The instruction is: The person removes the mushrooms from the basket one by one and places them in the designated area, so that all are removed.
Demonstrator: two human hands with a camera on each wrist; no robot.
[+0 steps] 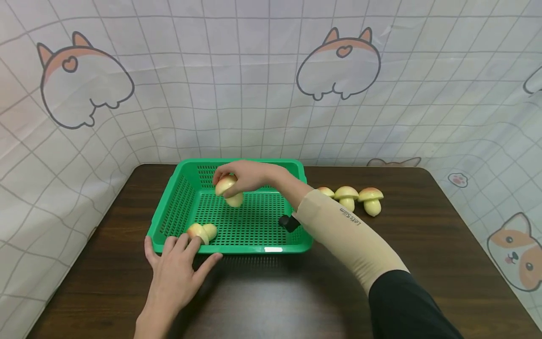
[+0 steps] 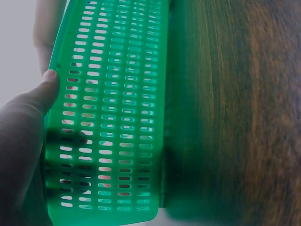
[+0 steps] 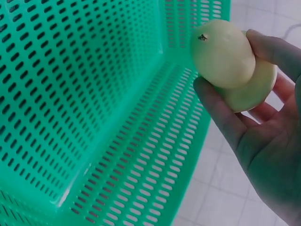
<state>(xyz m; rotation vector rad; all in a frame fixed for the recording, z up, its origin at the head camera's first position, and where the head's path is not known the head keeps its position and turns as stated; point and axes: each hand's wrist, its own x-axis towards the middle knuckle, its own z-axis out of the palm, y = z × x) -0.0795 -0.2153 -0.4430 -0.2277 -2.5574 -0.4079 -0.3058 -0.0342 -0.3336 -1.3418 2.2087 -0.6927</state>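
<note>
My right hand (image 1: 247, 175) grips a toy mushroom (image 1: 234, 200) by its cap above the green plastic basket (image 1: 230, 249). In the right wrist view, the pale mushroom (image 3: 223, 54) shows its rounded stem end, with thumb and fingers around the cap. My left hand (image 1: 175, 268) holds the basket's near rim at the left, its fingers hooked over the edge. The left wrist view shows that thumb (image 2: 49, 80) at the rim of the slotted wall (image 2: 110, 117). Just inside, beside the left fingers, a second mushroom (image 1: 205, 231) lies on its side.
To the right of the basket, several more mushrooms (image 1: 370, 200) sit in a row on the dark wooden table (image 1: 423, 263), one partly hidden by the right forearm. A white grid-patterned cloth (image 1: 254, 94) with cartoon dogs hangs behind and around the table.
</note>
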